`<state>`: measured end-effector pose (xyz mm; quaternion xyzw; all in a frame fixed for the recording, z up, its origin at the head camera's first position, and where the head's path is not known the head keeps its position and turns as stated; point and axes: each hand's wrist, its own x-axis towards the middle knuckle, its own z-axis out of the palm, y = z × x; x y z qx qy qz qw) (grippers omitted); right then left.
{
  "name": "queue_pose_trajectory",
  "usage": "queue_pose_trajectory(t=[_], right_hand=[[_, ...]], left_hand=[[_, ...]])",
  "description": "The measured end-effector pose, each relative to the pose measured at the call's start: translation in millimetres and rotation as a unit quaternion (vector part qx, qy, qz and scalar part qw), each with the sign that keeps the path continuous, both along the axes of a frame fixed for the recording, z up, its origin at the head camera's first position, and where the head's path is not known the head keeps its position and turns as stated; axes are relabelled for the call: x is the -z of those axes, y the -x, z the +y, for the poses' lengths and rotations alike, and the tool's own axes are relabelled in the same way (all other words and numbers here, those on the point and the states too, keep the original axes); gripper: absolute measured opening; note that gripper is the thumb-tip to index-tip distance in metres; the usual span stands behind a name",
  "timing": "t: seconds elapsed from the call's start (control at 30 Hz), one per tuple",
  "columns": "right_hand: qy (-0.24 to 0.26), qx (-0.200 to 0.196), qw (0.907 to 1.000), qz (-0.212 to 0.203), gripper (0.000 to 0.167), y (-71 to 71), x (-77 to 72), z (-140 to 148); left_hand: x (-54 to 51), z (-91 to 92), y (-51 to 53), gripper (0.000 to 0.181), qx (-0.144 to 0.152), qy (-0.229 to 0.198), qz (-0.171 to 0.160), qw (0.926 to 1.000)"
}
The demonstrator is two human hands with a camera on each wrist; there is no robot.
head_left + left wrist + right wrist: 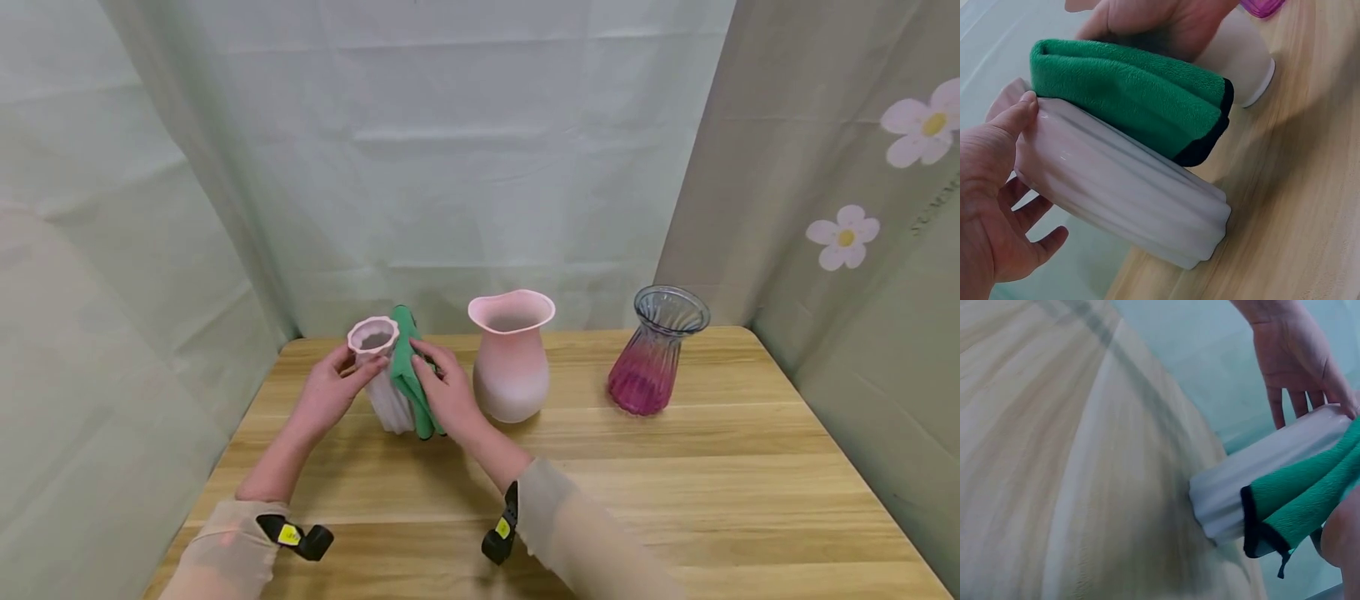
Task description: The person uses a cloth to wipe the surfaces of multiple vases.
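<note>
Item: one fluted vase (1116,181) at the left of the wood-grain table (675,500), glossy and stiff, probably light, slippery and breakable, best held near its top, where your left hand (327,396) pinches it. Your right hand (450,396) grips a soft, folded green cloth (1122,100) against its side. Surroundings: pink vase (512,379), glass vase (647,371), pale hanging sheets (480,167).

left fingers (1050,242): curled, pinching | right fingers (437,351): bent, gripping | forearms (281,460): angled inward
</note>
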<state>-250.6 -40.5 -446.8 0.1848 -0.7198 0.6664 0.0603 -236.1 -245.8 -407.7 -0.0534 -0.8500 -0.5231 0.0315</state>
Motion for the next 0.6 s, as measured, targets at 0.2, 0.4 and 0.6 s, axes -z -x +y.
queue_pose_trajectory(t=[0.2,0.4,0.6], right_hand=[[-0.010,0.000,0.9999,-0.010,0.038,6.1,-9.4,-1.6],[-0.021,-0.015,0.9997,-0.002,0.033,11.5,-18.3,0.0],[-0.020,-0.021,0.9992,-0.029,0.032,12.4,-18.5,0.4]], left_hand=[[-3.9,-1.0,-2.4,0.072,0.014,0.011,-0.013,0.9998],[-4.7,-4.6,-1.2,0.069,0.022,0.021,-0.023,0.9993],[-3.2,-5.1,1.7,0.069,0.021,0.025,-0.029,0.9991]])
